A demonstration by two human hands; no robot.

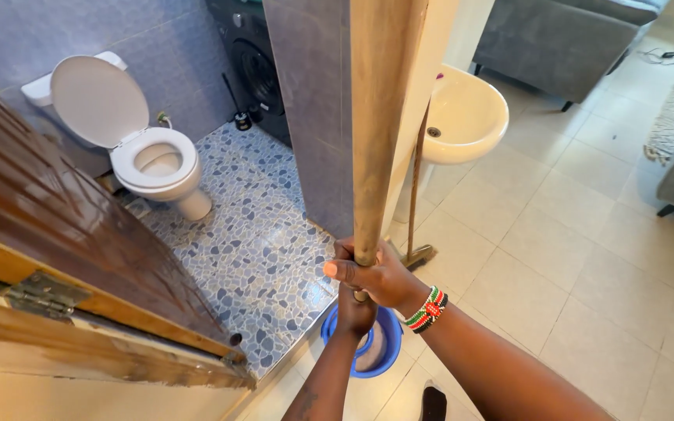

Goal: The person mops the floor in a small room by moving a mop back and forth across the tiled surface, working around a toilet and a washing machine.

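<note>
2 hands, right hand [380, 273] above left hand [355, 312], clasp a worn, upright wooden pole [380, 125].

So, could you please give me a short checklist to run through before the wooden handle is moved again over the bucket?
1. Right hand wrapped round the wooden handle: ok.
2. Left hand gripping the handle lower down: ok.
3. Handle's lower end inside the blue bucket: cannot tell, the hands hide it.
4. Bucket flat on the tiled floor: ok.
5. Brown door open to the toilet: ok.
6. Second stick leaning near the washbasin, apart from the hands: ok.
</note>
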